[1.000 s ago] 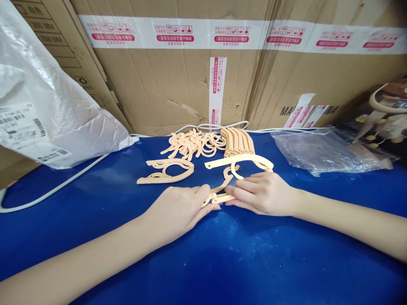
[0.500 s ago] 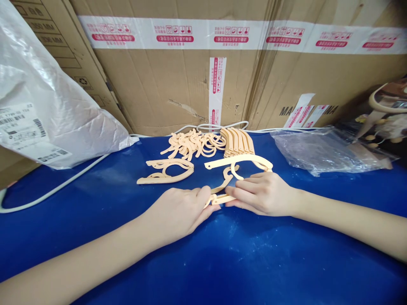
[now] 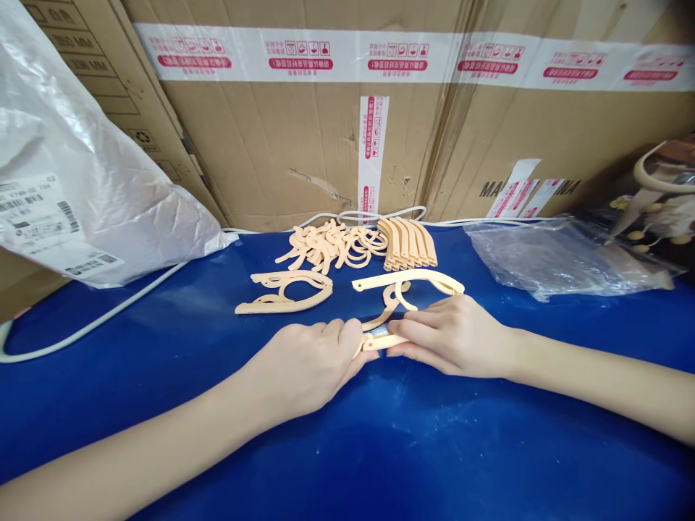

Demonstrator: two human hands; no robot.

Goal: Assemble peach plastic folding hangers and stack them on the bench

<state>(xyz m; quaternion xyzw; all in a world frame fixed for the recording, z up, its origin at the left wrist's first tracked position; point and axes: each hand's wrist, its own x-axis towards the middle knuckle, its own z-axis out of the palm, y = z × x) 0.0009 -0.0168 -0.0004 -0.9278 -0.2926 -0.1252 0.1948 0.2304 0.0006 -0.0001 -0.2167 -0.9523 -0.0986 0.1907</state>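
A cream plastic folding hanger [image 3: 415,277] is held between both hands just above the blue table. My right hand [image 3: 456,336] is closed around its hinged end and its lower arm, with the upper arm reaching out to the left. My left hand [image 3: 315,365] pinches a small curved cream piece [image 3: 357,349] against the lower arm's tip; most of that piece is hidden by the fingers. A curved hook-shaped part [image 3: 388,307] shows between the two arms, its near end by my left thumb. Left of the hands lies another folded hanger [image 3: 285,307].
Behind the hands lie a heap of loose curved hook parts [image 3: 320,244] and a row of stacked hanger arms [image 3: 410,244]. A clear plastic bag [image 3: 548,264] is at right, a white parcel bag [image 3: 103,181] at left. Cardboard boxes [image 3: 271,145] and a white cable [image 3: 108,329] border the blue table [image 3: 407,449].
The hands keep the same grip on the hanger. My right hand and the hanger have tilted very slightly; the whole view has shifted a little.
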